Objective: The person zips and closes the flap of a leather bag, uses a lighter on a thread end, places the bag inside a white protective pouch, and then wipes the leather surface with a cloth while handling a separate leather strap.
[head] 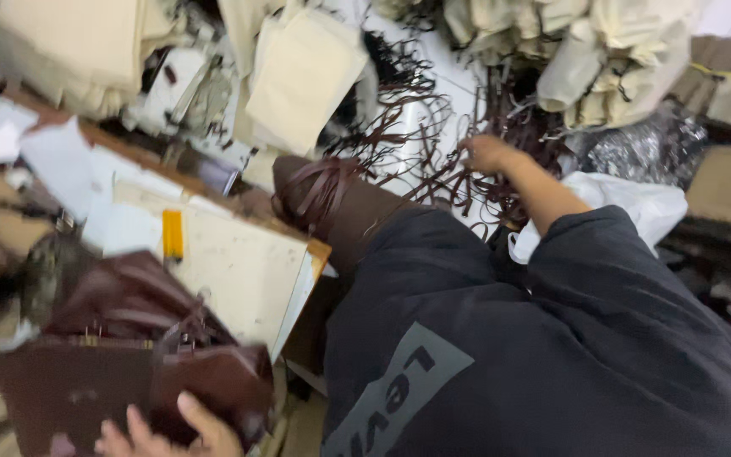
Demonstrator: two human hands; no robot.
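Dark brown leather bag pieces (129, 355) lie near left on the cluttered worktable (239, 262), likely stiff and smooth, best held by an edge. Thin brown straps (433, 169), limp and light, tangle far right. Right hand (488, 152) reaches into them; its grip is blurred. Left hand (171, 432) rests fingers spread on the leather.

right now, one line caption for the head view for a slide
Right hand reaching into dark brown straps on the floor, left hand on a brown leather bag.
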